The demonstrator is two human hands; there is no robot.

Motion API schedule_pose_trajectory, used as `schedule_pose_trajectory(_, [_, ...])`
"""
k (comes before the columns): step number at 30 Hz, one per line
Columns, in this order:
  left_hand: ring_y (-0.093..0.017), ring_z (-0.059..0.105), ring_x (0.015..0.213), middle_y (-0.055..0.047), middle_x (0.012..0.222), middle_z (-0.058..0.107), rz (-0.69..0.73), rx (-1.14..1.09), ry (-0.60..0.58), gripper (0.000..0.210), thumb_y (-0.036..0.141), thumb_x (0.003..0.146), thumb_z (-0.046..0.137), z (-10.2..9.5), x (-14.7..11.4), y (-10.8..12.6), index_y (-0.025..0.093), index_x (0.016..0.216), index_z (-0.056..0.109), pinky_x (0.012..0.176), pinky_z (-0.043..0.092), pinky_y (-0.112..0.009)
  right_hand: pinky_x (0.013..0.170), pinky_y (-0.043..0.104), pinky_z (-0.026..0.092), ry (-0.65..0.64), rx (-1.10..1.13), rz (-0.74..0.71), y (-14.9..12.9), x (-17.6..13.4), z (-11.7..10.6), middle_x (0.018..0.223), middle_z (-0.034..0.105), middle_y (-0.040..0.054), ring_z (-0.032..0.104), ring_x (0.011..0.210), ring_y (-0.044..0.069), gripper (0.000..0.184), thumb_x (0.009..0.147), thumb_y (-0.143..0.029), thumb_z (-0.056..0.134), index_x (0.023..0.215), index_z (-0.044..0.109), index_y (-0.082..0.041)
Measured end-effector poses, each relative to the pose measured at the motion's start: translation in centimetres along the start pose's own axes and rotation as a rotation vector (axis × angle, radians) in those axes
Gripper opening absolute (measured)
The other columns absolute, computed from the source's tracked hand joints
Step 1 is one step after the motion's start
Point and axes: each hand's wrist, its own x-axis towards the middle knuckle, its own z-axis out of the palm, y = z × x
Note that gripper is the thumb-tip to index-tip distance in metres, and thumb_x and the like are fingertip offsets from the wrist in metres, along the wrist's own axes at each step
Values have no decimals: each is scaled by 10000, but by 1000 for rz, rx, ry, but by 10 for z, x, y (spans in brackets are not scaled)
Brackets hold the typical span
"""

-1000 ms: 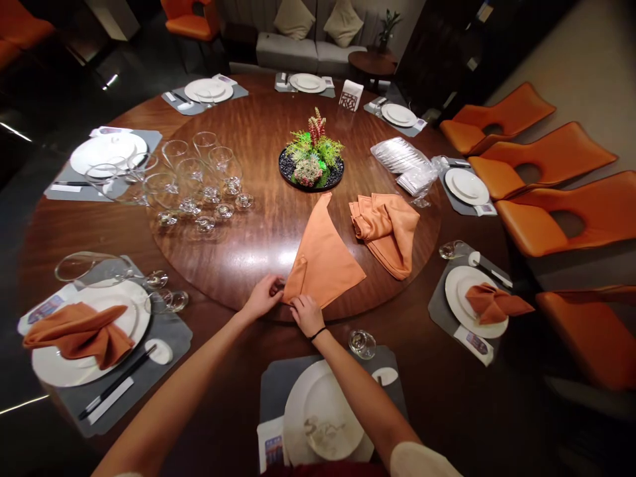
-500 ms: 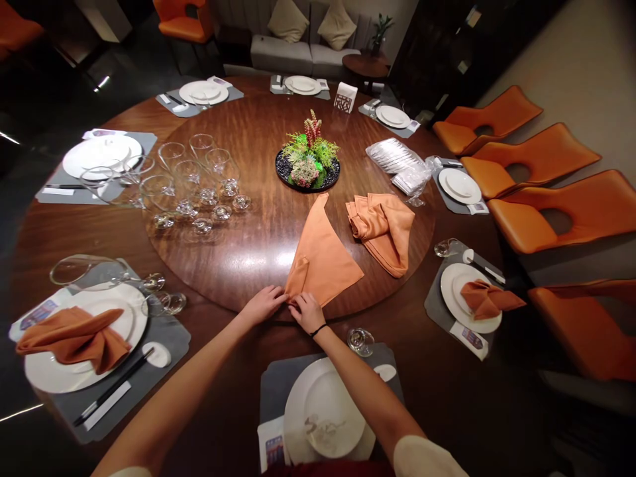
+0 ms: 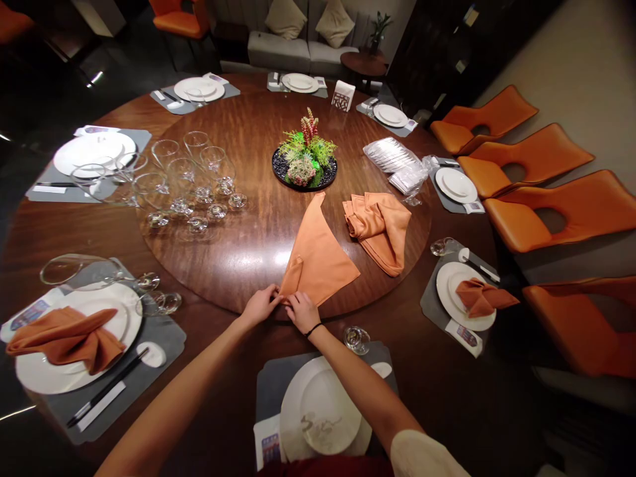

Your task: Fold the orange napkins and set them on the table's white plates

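An orange cloth napkin (image 3: 322, 255) lies partly folded near the front edge of the round turntable (image 3: 213, 265), its far corner pointing toward the plant. A rolled fold runs along its left side. My left hand (image 3: 262, 305) pinches the near left corner of the cloth. My right hand (image 3: 301, 311), with a dark band at the wrist, is closed on the same near end, just beside the left. The fingertips hide the bit of cloth between them. To the right of this napkin rests a stack of folded orange napkins (image 3: 385, 232).
Several wine glasses (image 3: 199, 179) stand on the turntable's left. A plant dish (image 3: 304, 165) sits centrally, and plastic-wrapped packets (image 3: 395, 162) lie right of it. Below my arms is a white plate (image 3: 322, 404) with a small glass (image 3: 356, 339) nearby. Folded napkins (image 3: 69, 334) top the side plates.
The view has shifted slightly, so everything sits a little further left. Both hands stay at the napkin's near corner, with only small finger movements.
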Motion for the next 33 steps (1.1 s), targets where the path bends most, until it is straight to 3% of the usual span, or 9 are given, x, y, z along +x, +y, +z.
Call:
schedule_pose_trajectory(4, [-245, 629, 833, -58, 842, 706, 96, 253, 2, 193, 421, 842, 564, -10, -3, 3, 271, 933, 645, 703, 413, -307, 783, 322, 445, -20, -45, -31, -2, -2, -4, 1036, 577, 63, 513, 963, 224, 264, 897, -271, 581, 1160, 567, -243])
schedule_pose_trajectory(10, [-206, 632, 777, -32, 845, 687, -19, 89, 122, 207, 379, 825, 605, -2, -3, -6, 238, 976, 589, 719, 438, -299, 768, 312, 434, -22, -59, -41, 0, -1, -2, 1007, 599, 58, 523, 945, 211, 158, 921, -268, 547, 1064, 596, -221])
schedule_pose_trajectory(12, [-203, 610, 833, -46, 895, 654, 85, 191, 155, 175, 380, 868, 554, 0, -6, -8, 228, 945, 595, 754, 442, -301, 759, 306, 429, -20, -85, -43, 0, 0, 1, 977, 608, 57, 530, 924, 204, 122, 932, -256, 521, 1007, 604, -207])
schedule_pose_trajectory(16, [-219, 547, 918, -81, 996, 621, 348, 439, 32, 270, 437, 926, 466, -2, -13, -13, 233, 947, 642, 791, 432, -314, 752, 296, 430, -5, -107, -32, 1, 5, 7, 948, 612, 66, 542, 913, 197, 124, 935, -230, 498, 967, 607, -181])
schedule_pose_trajectory(19, [-223, 526, 930, -95, 1015, 622, 387, 475, -8, 301, 447, 929, 466, -5, -13, -18, 230, 1035, 644, 802, 435, -320, 757, 294, 441, 8, -75, 27, 2, 8, 12, 944, 605, 78, 547, 907, 197, 126, 927, -226, 506, 964, 611, -168])
schedule_pose_trajectory(25, [-240, 508, 963, -127, 1061, 595, 443, 542, 29, 279, 304, 958, 407, -1, -7, -18, 209, 1083, 638, 823, 426, -350, 811, 297, 452, 7, 4, 45, 6, 9, 11, 956, 602, 74, 548, 907, 188, 121, 934, -227, 506, 958, 609, -169])
schedule_pose_trajectory(29, [-251, 491, 912, -121, 968, 581, 411, 652, 52, 285, 260, 961, 369, 3, -9, -4, 196, 999, 644, 765, 411, -360, 818, 329, 446, -7, -39, 39, 6, 0, 1, 971, 620, 83, 549, 929, 209, 167, 948, -305, 504, 959, 614, -180])
schedule_pose_trajectory(33, [-244, 497, 898, -98, 936, 574, 245, 565, 68, 242, 289, 941, 426, 6, -7, 4, 208, 854, 636, 744, 416, -347, 828, 377, 438, -59, -85, 129, 0, -2, -6, 1018, 645, 111, 576, 958, 236, 190, 950, -305, 488, 979, 627, -180])
